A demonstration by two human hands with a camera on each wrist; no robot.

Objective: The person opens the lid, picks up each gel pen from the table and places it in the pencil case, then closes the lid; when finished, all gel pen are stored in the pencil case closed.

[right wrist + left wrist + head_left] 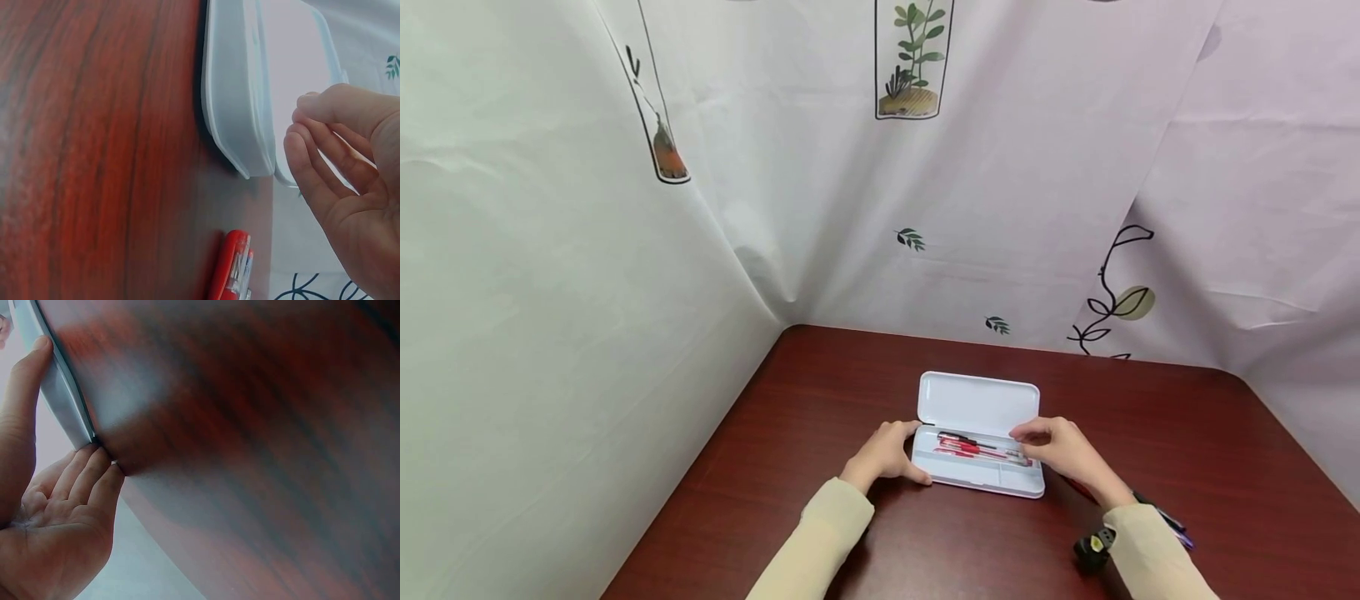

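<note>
A white pencil case lies on the table with its lid raised at the back. Several red and black pens with clear barrels lie in its long rear compartment. At the left end, my left hand grips the case, thumb at the front corner and fingers at the back one. The left wrist view shows that thumb along the case's side wall. My right hand hovers over the right end, near the pen ends. Its fingers are loosely bent, with nothing between them.
More pens lie on the dark red table to the right, partly hidden by my right forearm. A red item lies beyond the case's right end. White printed cloth hangs behind and at the left.
</note>
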